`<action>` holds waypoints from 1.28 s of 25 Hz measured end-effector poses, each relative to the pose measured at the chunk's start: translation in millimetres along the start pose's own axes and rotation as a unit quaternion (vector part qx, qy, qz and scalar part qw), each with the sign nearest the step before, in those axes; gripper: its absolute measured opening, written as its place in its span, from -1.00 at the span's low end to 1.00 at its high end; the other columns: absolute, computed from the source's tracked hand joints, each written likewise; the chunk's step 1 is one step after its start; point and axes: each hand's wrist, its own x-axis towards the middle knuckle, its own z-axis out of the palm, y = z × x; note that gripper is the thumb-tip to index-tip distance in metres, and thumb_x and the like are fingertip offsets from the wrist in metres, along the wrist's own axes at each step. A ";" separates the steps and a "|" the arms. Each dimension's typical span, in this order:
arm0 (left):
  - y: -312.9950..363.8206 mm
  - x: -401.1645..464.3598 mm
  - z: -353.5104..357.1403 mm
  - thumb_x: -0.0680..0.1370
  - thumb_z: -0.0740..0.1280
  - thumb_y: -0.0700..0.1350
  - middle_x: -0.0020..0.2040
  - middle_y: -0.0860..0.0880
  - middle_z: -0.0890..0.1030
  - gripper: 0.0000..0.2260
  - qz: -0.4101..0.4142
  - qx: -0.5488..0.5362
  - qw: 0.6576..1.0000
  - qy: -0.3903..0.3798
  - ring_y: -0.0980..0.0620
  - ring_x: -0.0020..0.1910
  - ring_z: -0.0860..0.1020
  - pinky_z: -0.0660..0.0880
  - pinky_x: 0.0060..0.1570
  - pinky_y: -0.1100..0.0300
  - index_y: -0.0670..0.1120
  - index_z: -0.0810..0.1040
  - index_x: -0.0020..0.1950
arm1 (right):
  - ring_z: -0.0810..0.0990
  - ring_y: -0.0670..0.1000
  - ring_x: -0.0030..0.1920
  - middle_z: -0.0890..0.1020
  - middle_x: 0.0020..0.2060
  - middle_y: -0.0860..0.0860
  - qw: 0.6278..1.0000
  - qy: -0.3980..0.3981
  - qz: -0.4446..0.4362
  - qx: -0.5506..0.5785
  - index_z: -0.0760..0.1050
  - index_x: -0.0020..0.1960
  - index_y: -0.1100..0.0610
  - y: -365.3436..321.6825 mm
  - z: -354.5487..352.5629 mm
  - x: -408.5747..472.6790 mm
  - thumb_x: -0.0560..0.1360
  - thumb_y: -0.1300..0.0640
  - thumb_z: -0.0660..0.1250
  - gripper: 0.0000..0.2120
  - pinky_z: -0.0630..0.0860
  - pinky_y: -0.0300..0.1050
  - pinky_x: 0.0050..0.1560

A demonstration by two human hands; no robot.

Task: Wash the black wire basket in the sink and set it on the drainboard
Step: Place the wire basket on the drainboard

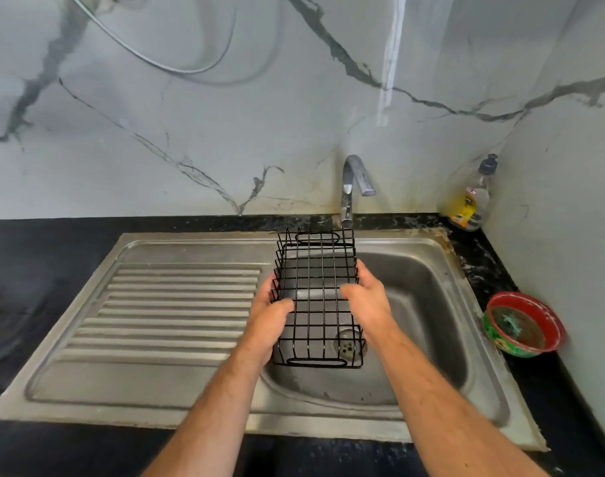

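A black wire basket point(316, 270) is held above the left part of the steel sink bowl point(428, 290), its long axis running away from me and its open side up. My left hand point(271, 315) grips its left wall, thumb inside on the wire floor. My right hand point(364, 297) grips the right wall the same way. The ribbed drainboard point(170, 304) lies to the left of the bowl. The tap point(352, 187) stands just behind the basket's far end; no water is visible.
A dish soap bottle point(471, 197) stands in the back right corner. A red and green bowl point(523, 325) sits on the black counter point(35, 256) right of the sink. The drain point(345, 344) shows through the basket. Marbled wall behind.
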 end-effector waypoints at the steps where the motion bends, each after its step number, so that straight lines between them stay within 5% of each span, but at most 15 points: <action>1: 5.6 1.8 -15.2 0.52 0.27 -0.38 0.38 0.07 0.53 -0.33 -0.001 -0.006 1.000 0.013 0.17 0.19 0.55 0.48 -0.02 0.38 0.08 0.33 0.57 | 0.45 -0.20 0.23 0.40 0.42 -0.24 1.000 -0.005 -0.004 0.006 0.15 0.61 -0.04 -6.8 13.9 -2.0 0.49 0.31 0.27 -0.25 0.28 -0.25 0.25; 9: 17.1 24.0 -181.7 0.43 0.36 -0.31 0.40 0.05 0.55 -0.29 0.013 0.002 0.999 0.050 0.05 0.33 0.53 0.42 0.40 0.02 0.10 0.38 0.55 | 0.43 -0.14 0.25 0.37 0.50 -0.10 0.999 -0.024 -0.019 0.032 0.13 0.62 -0.01 -31.8 174.3 -17.0 0.49 0.31 0.28 -0.24 0.28 -0.12 0.41; 14: 14.1 42.1 -288.6 0.48 0.32 -0.36 0.39 0.09 0.54 -0.31 0.007 0.038 0.998 0.051 0.07 0.35 0.49 0.39 0.39 0.06 0.11 0.38 0.55 | 0.38 0.12 0.47 0.36 0.49 -0.02 0.999 -0.041 0.005 0.031 0.10 0.62 0.02 -31.7 286.8 -27.2 0.53 0.33 0.27 -0.27 0.43 -0.02 0.35; 17: 6.3 53.7 -330.9 0.45 0.34 -0.31 0.36 0.08 0.56 -0.31 -0.013 0.038 0.998 0.039 0.06 0.33 0.52 0.40 0.43 -0.09 0.16 0.39 0.53 | 0.40 0.02 0.44 0.28 0.56 -0.01 0.998 -0.042 0.015 0.035 0.07 0.63 -0.01 -27.5 332.1 -23.5 0.50 0.32 0.29 -0.22 0.30 -0.01 0.49; 20: 1.1 62.6 -351.8 0.48 0.31 -0.30 0.41 0.15 0.45 -0.29 -0.031 0.037 0.998 0.026 0.11 0.38 0.39 0.28 0.49 -0.04 0.17 0.31 0.57 | 0.55 0.00 0.28 0.35 0.53 -0.04 0.999 -0.034 0.019 0.026 0.09 0.63 0.01 -22.6 357.3 -17.6 0.48 0.31 0.27 -0.22 0.42 -0.13 0.37; 23: -5.9 70.4 -363.0 0.53 0.27 -0.34 0.53 0.09 0.35 -0.28 -0.038 0.033 0.999 0.019 0.06 0.50 0.29 0.21 0.50 -0.04 0.16 0.23 0.61 | 0.55 0.16 0.32 0.40 0.49 -0.06 0.999 -0.028 0.025 0.017 0.11 0.62 -0.01 -15.5 371.0 -9.6 0.50 0.31 0.27 -0.24 0.50 -0.11 0.27; 28: -13.9 80.9 -371.9 0.55 0.25 -0.33 0.59 0.05 0.27 -0.28 -0.038 0.049 0.998 0.004 0.04 0.54 0.23 0.18 0.50 -0.05 0.18 0.19 0.62 | 0.64 -0.12 0.09 0.49 0.43 -0.08 0.998 -0.034 0.033 0.027 0.12 0.61 -0.03 -0.6 385.0 1.0 0.48 0.33 0.26 -0.23 0.53 -0.29 0.07; 32: -22.9 90.0 -377.5 0.57 0.25 -0.32 0.61 0.03 0.24 -0.28 -0.042 0.070 0.997 -0.013 0.02 0.55 0.22 0.18 0.51 -0.09 0.19 0.17 0.63 | 0.58 0.04 0.27 0.37 0.49 -0.09 0.999 -0.020 0.046 0.013 0.09 0.62 -0.03 4.4 389.3 1.4 0.53 0.32 0.26 -0.26 0.55 -0.24 0.17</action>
